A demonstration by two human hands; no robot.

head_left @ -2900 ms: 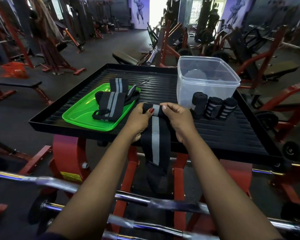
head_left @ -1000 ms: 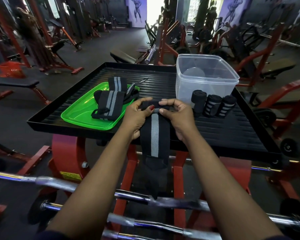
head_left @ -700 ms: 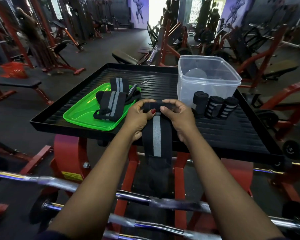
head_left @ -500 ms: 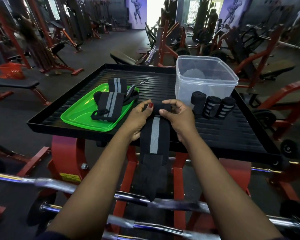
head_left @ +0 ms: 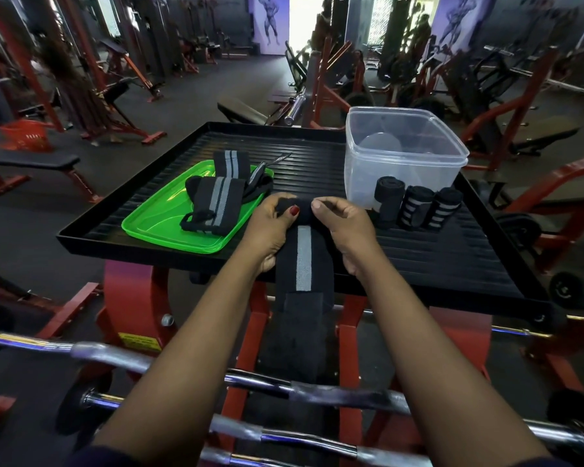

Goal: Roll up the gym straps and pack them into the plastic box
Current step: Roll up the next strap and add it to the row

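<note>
1. While both hands work on it, the gym strap lies lengthwise at the near edge of the black worktop. Its far end is wound into a small roll and its tail hangs over the edge toward the barbells below.
2. The left hand grips the left end of the roll, with the thumb laid on top. The right hand pinches the right end with curled fingers.
3. Less of the grey stripe shows below the roll than a few seconds ago, and the plain black end patch has climbed to the worktop's edge. The roll has therefore taken in more strap, and this one looks well past halfway, with a few turns left.
4. Three rolled straps stand upright just beside the near wall of the clear plastic box, outside it. No strap shows inside the box, so packing seems not yet begun. I cannot identify the pale round shape at its bottom.
5. On the left, the green tray holds the unrolled straps in a loose heap, so more rolling remains after this one.
</note>
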